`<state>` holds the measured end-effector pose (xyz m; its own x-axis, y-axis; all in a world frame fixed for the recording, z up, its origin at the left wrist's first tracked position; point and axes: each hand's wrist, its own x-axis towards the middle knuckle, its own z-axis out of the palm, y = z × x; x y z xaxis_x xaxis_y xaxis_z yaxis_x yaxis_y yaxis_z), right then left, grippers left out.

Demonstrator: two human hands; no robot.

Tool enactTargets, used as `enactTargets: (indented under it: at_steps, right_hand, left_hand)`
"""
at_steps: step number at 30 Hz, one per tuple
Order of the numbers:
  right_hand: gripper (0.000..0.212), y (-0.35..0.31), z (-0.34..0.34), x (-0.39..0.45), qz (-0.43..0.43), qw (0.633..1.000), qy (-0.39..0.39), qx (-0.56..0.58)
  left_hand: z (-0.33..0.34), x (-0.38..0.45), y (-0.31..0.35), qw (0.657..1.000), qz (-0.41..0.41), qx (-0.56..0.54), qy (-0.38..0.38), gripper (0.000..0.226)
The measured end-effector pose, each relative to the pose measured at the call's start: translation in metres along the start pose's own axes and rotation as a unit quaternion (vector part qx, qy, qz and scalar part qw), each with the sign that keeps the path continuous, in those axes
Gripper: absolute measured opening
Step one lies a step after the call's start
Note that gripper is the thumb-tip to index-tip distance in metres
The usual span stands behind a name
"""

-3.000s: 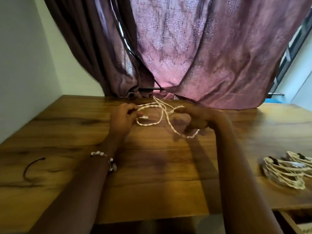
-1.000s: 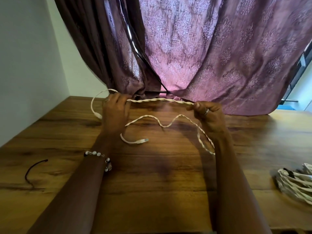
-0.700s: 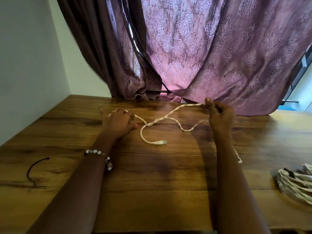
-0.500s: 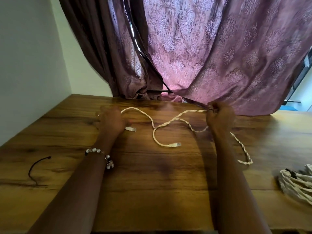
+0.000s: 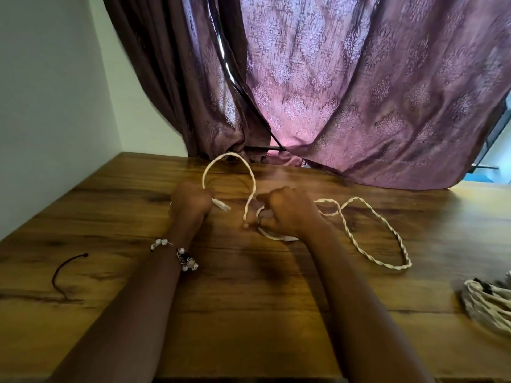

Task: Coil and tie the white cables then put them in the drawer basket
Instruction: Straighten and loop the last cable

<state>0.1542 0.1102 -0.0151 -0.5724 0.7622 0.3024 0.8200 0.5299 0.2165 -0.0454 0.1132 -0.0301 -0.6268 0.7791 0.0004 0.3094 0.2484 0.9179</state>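
Hands have closed together since half a second ago; left hand (image 5: 190, 201) grips white cable (image 5: 373, 236) near its plug, right hand (image 5: 287, 214) grips it beside the left, arch between; first coil loop forming; slack trails on table (image 5: 249, 313) right of right hand.

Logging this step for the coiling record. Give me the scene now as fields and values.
surface: wooden table
cable: white twisted cable, uncoiled, arch between the hands, long loop lying to the right
left hand: grip on cable near one plug end
right hand: grip on cable at mid-length
bundle: coiled cables at right edge, apart from both hands
tie: dark, at left on table, untouched
curtain: purple, behind table
basket: not in view
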Motion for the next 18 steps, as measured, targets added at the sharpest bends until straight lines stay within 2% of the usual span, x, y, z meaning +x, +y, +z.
enactTargets:
  at_steps: [2, 3, 6, 8, 11, 13, 14, 16, 18]
  right_hand:
    - [0.069, 0.004, 0.0, -0.003, 0.003, 0.999, -0.039, -0.004]
    - [0.067, 0.006, -0.001, -0.004, 0.002, 0.999, -0.048, 0.012]
    - [0.037, 0.01, -0.003, -0.006, -0.023, 0.997, -0.036, 0.068]
    - [0.025, 0.01, -0.003, -0.004, -0.054, 0.996, 0.011, 0.073]
    - [0.028, 0.003, -0.006, -0.004, -0.096, 0.985, 0.067, 0.123]
    - [0.032, -0.005, -0.013, -0.005, -0.103, 0.967, 0.089, 0.216]
    - [0.027, -0.008, -0.016, -0.004, -0.105, 0.95, 0.116, 0.27]
    - [0.011, -0.008, -0.018, -0.001, -0.097, 0.919, 0.196, 0.327]
    - [0.017, -0.003, -0.017, 0.0, -0.057, 0.901, 0.282, 0.324]
  left_hand:
    - [-0.001, 0.006, 0.002, 0.988, -0.024, -0.15, -0.033, 0.019]
    - [-0.003, 0.008, 0.004, 0.97, -0.042, -0.229, -0.071, 0.019]
    - [-0.01, 0.006, 0.015, 0.883, -0.081, -0.425, -0.183, 0.017]
    - [-0.012, 0.003, 0.02, 0.853, -0.049, -0.476, -0.209, 0.026]
    - [-0.008, -0.005, 0.027, 0.851, 0.054, -0.466, -0.237, 0.038]
    - [-0.002, -0.013, 0.03, 0.856, 0.095, -0.435, -0.265, 0.044]
    - [0.001, -0.018, 0.031, 0.857, 0.108, -0.412, -0.289, 0.045]
    - [0.005, -0.026, 0.029, 0.866, 0.136, -0.336, -0.343, 0.043]
    - [0.006, -0.032, 0.025, 0.862, 0.145, -0.274, -0.402, 0.039]
